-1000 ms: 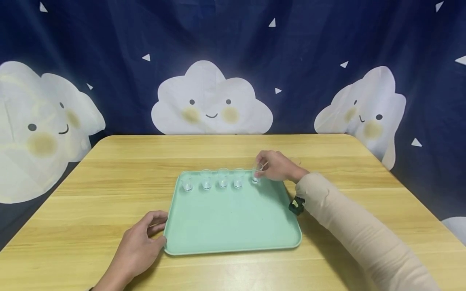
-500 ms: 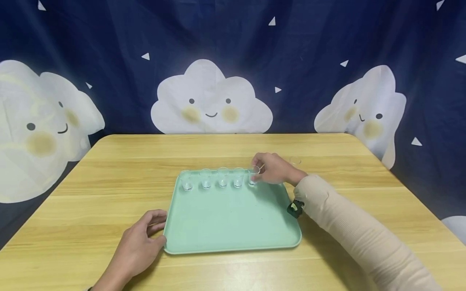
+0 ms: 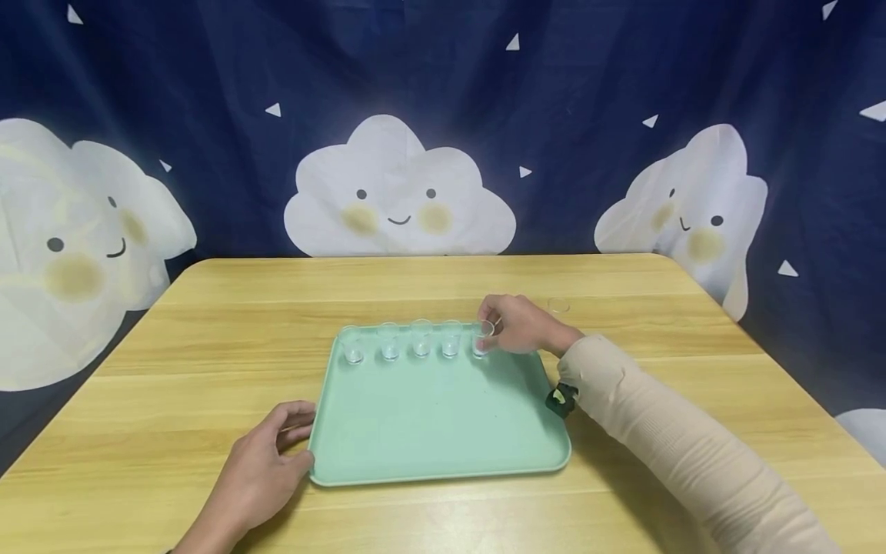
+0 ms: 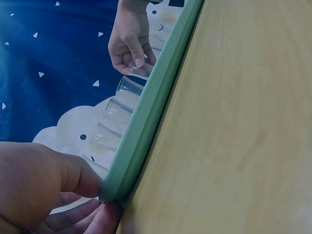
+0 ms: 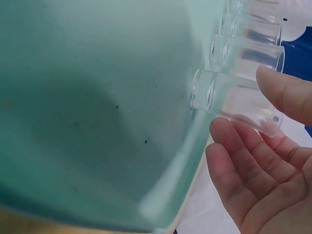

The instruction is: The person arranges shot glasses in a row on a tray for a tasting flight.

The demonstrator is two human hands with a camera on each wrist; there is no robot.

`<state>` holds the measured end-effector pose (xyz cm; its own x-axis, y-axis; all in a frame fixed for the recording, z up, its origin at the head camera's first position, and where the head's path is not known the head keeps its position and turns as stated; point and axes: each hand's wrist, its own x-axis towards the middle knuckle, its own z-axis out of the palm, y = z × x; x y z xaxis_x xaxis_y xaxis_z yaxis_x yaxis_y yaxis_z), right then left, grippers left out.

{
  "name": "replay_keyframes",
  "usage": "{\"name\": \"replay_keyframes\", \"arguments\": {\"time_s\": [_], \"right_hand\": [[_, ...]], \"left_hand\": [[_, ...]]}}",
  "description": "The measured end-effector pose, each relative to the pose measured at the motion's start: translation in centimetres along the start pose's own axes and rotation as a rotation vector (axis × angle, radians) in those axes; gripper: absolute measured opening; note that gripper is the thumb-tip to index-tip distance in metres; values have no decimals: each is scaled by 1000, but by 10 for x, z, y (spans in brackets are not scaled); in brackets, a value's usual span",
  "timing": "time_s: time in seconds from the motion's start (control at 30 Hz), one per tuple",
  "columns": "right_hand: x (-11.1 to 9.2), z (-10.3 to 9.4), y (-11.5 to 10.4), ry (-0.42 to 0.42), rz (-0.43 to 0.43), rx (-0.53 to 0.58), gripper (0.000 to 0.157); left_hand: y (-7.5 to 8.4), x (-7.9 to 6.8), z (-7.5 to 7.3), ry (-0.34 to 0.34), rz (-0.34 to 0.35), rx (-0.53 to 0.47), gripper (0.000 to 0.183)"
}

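Near the far edge of a mint-green tray [image 3: 436, 431], a row of several small clear cups [image 3: 421, 345] stands upright. My right hand [image 3: 524, 323] holds the rightmost clear cup [image 5: 234, 97] between thumb and fingers, its base at the tray surface. In the right wrist view the thumb [image 5: 287, 92] overlaps the cup near its rim, and the fingers lie along its other side. At the tray's near left corner, my left hand [image 3: 259, 469] pinches the rim; the left wrist view has the thumb [image 4: 80, 175] on one side and fingers on the other.
Behind my right wrist, another clear rim [image 3: 558, 305] shows on the wooden table [image 3: 173, 369], beyond the tray. A dark blue curtain [image 3: 574, 92] with white clouds hangs behind the table. A dark band [image 3: 561, 399] sits at the right sleeve's cuff.
My right hand has shifted the rightmost cup slightly left, closer to the other cups in the row, and then stayed almost still. The left hand keeps its place at the tray corner.
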<state>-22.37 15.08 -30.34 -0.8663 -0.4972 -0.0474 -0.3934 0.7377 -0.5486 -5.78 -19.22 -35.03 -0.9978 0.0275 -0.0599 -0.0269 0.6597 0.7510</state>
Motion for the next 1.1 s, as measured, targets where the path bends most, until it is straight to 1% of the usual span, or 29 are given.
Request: {"name": "replay_keyframes", "arguments": {"time_s": [0.17, 0.37, 0.47, 0.6, 0.67, 0.87, 0.97, 1.1], "right_hand": [[0, 0, 0, -9, -15, 13, 34], [-4, 1, 5, -53, -16, 64, 44], [-11, -5, 8, -52, -21, 81, 47], [-19, -12, 13, -34, -21, 99, 45], [-22, -14, 16, -8, -34, 119, 42], [-31, -23, 24, 132, -52, 212, 32], [-35, -29, 28, 207, -32, 289, 31], [-38, -36, 34, 308, -12, 419, 31]], "left_hand": [[-2, 0, 0, -4, -6, 0, 51], [-4, -2, 1, -16, -29, 0, 52], [-3, -2, 1, -9, -10, -9, 51], [-2, 0, 0, 2, 16, -9, 51], [-1, 0, 0, 2, 20, -5, 51], [-2, 0, 0, 0, 23, -1, 51], [-2, 0, 0, -4, 21, 0, 51], [-2, 0, -1, -9, 12, -4, 52]]}}
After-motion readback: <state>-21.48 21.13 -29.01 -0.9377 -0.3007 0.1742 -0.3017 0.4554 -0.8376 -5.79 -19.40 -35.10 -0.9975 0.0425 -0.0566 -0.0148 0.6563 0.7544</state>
